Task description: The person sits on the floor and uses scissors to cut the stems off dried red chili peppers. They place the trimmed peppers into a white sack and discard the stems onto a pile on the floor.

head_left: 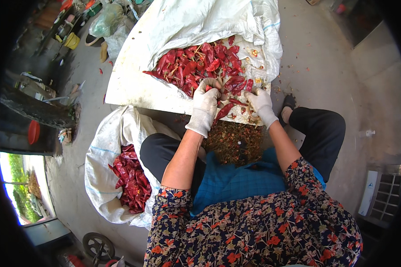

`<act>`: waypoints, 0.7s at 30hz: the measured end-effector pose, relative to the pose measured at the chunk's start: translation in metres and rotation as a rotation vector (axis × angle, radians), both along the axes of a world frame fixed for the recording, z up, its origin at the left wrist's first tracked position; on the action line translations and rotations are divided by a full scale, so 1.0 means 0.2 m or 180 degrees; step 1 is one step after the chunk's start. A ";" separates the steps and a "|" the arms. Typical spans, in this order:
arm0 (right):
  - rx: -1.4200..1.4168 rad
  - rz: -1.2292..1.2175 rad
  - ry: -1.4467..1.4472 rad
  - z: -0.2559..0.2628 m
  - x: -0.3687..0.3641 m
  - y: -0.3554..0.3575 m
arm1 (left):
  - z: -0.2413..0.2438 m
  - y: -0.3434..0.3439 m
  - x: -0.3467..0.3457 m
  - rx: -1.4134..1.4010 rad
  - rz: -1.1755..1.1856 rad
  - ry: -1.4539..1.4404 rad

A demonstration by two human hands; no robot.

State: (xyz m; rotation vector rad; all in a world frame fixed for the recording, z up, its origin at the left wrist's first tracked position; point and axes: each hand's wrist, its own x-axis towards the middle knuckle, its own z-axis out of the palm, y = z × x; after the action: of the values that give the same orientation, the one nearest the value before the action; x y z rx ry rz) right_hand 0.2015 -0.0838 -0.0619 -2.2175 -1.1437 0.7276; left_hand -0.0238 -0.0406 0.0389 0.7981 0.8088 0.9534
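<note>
My left hand (205, 101), in a white knit glove, has its fingers curled around a dried red chili pepper (208, 88). It is at the near edge of a heap of dried red chili peppers (190, 65) on a pale board (130, 90). My right hand (261, 102), gloved too, is at the board's near right corner. A tan loop (252, 111) shows beside its fingers; what it belongs to is hidden. One chili (249, 85) lies just beyond those fingertips. Between the hands, a few loose chilies (224, 111) lie near the board's edge.
A white woven sack (217, 20) partly covers the board and heap. At my left knee, another woven sack (103, 167) holds dried chilies (133, 182). Stems and scraps (233, 140) fill the space below the board. A wheel (98, 248) and a yellow bucket (72, 40) are farther left.
</note>
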 end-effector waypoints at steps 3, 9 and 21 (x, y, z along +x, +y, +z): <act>0.0556 -0.0147 0.0336 -0.03 -0.02 -0.05 | -0.02 0.01 -0.01 -0.0129 -0.0110 0.0218; 0.1377 0.0313 -0.0279 0.26 -0.22 -0.15 | -0.09 -0.01 0.06 0.0841 -0.0349 0.0948; 0.2129 0.0823 0.0742 0.49 -0.26 -0.14 | -0.10 -0.03 0.05 0.2211 -0.0249 0.2316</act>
State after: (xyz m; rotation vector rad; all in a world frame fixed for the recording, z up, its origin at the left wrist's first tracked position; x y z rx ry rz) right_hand 0.1500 -0.1123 0.0361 -1.4134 -1.3252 0.5720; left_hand -0.0144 -0.0465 0.0191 1.8328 1.0598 0.8761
